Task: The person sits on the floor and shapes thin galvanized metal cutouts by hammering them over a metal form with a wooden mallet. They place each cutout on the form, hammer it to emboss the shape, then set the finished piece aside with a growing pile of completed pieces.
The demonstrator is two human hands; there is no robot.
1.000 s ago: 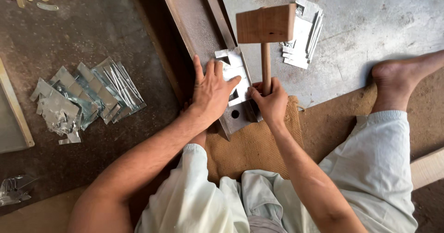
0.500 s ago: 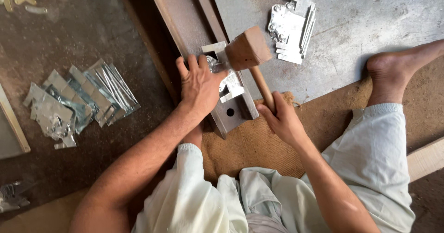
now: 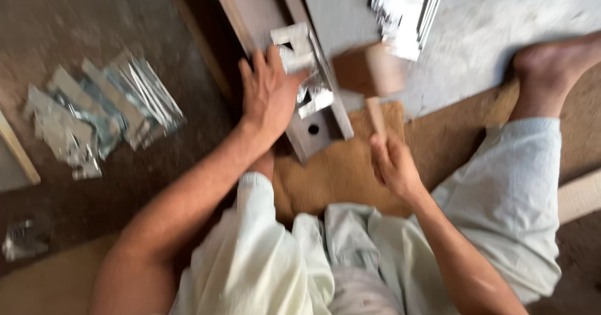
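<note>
While the left hand (image 3: 270, 96) is lying spread, pinning a metal piece (image 3: 308, 77) on the block (image 3: 316, 124), the right hand (image 3: 393, 165) is gripping the mallet (image 3: 369, 71); shaping looks unfinished, with more pieces (image 3: 404, 8) waiting.

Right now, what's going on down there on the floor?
A person sits on the floor working sheet metal. The left hand presses flat on a bent, shiny metal piece lying on a grey steel bar with a hole. The right hand grips the handle of a wooden mallet, whose blurred head is just right of the piece. Stacks of shiny cut metal strips lie to the left, with another pile beyond.
</note>
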